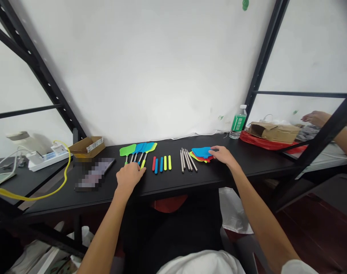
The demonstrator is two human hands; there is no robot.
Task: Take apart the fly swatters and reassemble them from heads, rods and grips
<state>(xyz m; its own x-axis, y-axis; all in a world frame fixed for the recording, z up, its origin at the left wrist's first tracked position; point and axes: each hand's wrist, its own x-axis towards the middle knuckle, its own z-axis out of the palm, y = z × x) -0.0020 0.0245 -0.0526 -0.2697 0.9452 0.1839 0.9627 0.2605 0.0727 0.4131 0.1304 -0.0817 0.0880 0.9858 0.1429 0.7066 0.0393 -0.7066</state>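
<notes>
On the black table [247, 167] lie several assembled fly swatters [139, 149] with green and blue heads. My left hand [129, 176] rests over their handle ends, fingers curled on one handle. To the right lie several coloured grips [161, 163] in a row, then several thin metal rods [186, 159]. My right hand [222, 154] touches a stack of blue, red and yellow swatter heads [202, 153], fingers pinching its right edge.
An open cardboard box [86, 147] and a blurred flat item [95, 173] lie left of the swatters. A yellow cable [65, 171] and power strip [48, 156] sit far left. A green bottle [238, 122] and a cardboard box [273, 132] on a red tray stand right. Another person's hand [316, 118] reaches in far right.
</notes>
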